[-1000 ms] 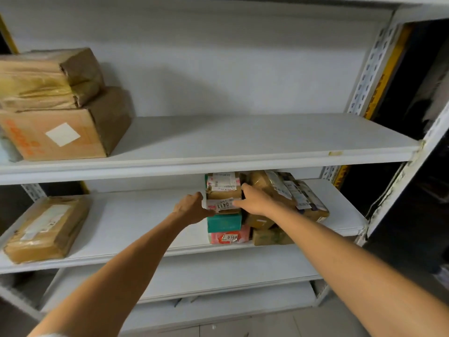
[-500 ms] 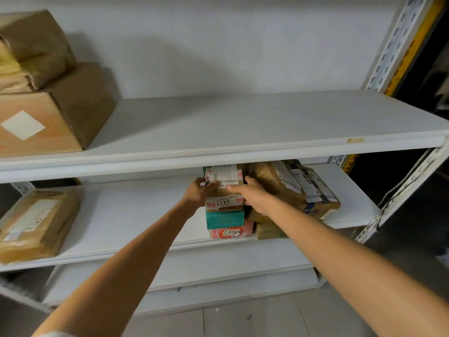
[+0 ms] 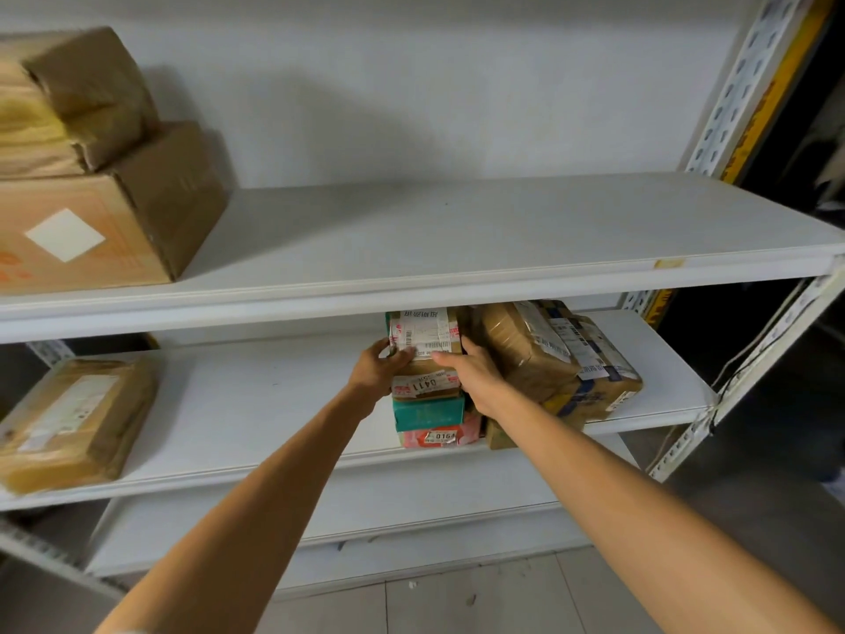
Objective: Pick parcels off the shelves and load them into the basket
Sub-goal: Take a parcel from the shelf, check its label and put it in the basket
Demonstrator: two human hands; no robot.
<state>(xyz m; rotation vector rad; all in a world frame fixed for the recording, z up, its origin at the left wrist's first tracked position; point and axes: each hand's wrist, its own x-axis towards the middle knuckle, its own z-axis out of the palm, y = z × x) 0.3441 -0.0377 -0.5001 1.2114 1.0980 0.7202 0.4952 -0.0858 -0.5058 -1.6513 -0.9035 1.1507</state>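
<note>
Parcel (image 3: 423, 334) stacked on the white shelf (image 3: 251, 404), gripped by left hand (image 3: 379, 372) and right hand (image 3: 478, 379); pale wall (image 3: 411, 107) behind.

You face 3 white shelf boards: upper shelf (image 3: 457, 231), middle shelf (image 3: 256, 404) and lower shelf (image 3: 411, 496). Up top you have 2 parcels, a paper-wrapped parcel (image 3: 91, 93) and a cardboard box (image 3: 137, 212). The middle one carries 1 taped parcel (image 3: 77, 418), 1 stack of 3 (labelled box (image 3: 423, 334), teal box (image 3: 427, 413), pink parcel (image 3: 466, 434)) and a heap of brown parcels (image 3: 526, 354), at least 3. You show 2 hands, left hand (image 3: 377, 372) and right hand (image 3: 475, 377), and 2 number stickers (image 3: 425, 385).
</note>
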